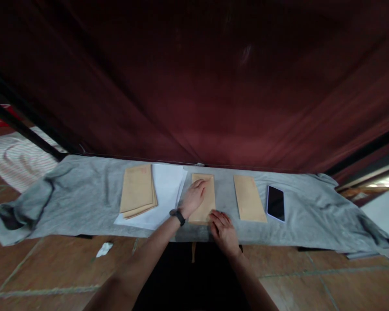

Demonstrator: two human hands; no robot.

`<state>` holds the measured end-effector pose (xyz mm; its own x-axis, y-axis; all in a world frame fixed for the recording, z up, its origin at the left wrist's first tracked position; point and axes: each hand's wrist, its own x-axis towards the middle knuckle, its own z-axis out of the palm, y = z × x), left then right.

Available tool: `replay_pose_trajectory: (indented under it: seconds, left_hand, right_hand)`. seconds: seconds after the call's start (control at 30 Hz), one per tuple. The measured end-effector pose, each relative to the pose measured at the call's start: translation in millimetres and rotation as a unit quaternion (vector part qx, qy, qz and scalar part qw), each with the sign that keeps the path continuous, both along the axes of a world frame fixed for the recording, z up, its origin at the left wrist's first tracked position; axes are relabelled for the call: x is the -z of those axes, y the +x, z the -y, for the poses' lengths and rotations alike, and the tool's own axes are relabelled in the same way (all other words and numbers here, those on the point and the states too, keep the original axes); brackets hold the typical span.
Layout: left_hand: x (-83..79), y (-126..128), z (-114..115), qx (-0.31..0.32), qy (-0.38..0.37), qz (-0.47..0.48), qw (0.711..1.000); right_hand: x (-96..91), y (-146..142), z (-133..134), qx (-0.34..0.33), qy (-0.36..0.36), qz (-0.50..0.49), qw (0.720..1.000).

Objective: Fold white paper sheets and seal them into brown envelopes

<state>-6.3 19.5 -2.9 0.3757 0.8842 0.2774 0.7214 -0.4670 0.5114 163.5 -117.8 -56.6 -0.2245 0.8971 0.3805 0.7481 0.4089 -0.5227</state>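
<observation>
A brown paper envelope (202, 211) lies in front of me on the grey cloth, its short sides toward and away from me. My left hand (194, 198), with a dark watch on the wrist, rests across its upper half, fingers stretched out flat. At the near right corner, my right hand (224, 231) has its fingers bent around the envelope's edge; they are slightly blurred. Another brown envelope (249, 198) lies to the right. On the left, a small stack of brown envelopes (138, 188) overlaps white paper sheets (166, 190).
A phone (275, 203) with a pale purple edge lies right of the single envelope. The grey cloth (84, 194) covers a long narrow surface. A dark red curtain (214, 108) hangs behind it. A crumpled white tissue (104, 249) is on the tiled floor.
</observation>
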Motion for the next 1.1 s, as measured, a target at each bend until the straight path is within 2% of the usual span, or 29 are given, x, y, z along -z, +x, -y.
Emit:
replay_pose_trajectory:
  seconds: [0.07, 0.17, 0.3, 0.47, 0.7, 0.9, 1.1]
  left_hand:
    - [4.5, 10.7, -32.0, 0.039, 0.012, -0.022, 0.999]
    - [17.4, 20.3, -67.8, 0.089, -0.018, -0.076, 0.993]
    - [38.0, 22.9, -83.6, 0.122, -0.031, -0.108, 0.986]
    - [53.5, 19.1, -80.3, 0.134, 0.003, -0.133, 0.982]
    - [59.7, 13.4, -68.4, 0.162, 0.04, -0.184, 0.969]
    - [62.7, 6.7, -40.0, 0.181, 0.072, -0.171, 0.966]
    - [59.3, -1.2, -5.0, 0.203, 0.07, -0.169, 0.962]
  right_hand:
    - [-1.4, 0.1, -0.6, -0.007, -0.005, 0.002, 1.0]
    - [-3.4, 0.4, -1.4, -0.009, -0.014, 0.003, 1.0]
    - [-3.2, 0.3, -1.7, -0.006, -0.021, 0.0, 1.0]
    - [-4.1, 1.6, -2.0, -0.016, -0.024, 0.002, 1.0]
    - [-8.3, 1.5, -4.0, -0.022, -0.007, -0.005, 1.0]
    - [-10.9, -0.3, -3.9, -0.01, -0.002, -0.002, 1.0]
    - [-1.7, 0.6, -4.3, 0.001, 0.009, -0.006, 1.0]
